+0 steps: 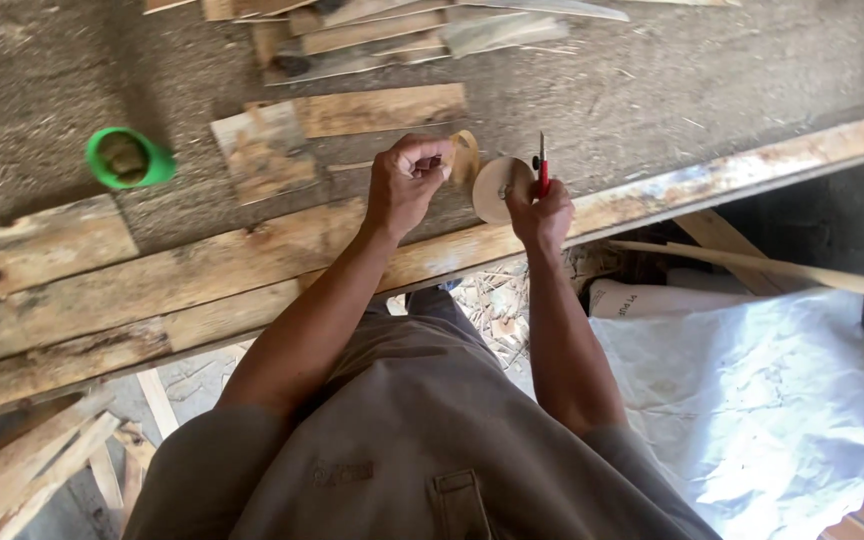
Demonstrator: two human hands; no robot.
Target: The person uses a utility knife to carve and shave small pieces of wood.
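Rough planks (202, 280) run across a dusty workshop floor scattered with offcuts (372, 110), a green cup (127, 158) and a white sack (752, 390) lower right. Above the long board, the left hand (407, 180) is closed, its fingertips pinching the free end of a strip drawn from a roll of tan tape (497, 188). The right hand (544, 212) is curled tight around that roll and also grips a red pencil (542, 165), which stands upright beside it. The roll hangs in the air just over the board's far edge, between the two hands. To do this well, it seems wise to keep the strip taut and flat, pulling straight away from the roll so that it does not twist or fold back onto itself. Holding the pencil in the same fist could weaken the hold on the roll, so a steady, unhurried pull looks safest.
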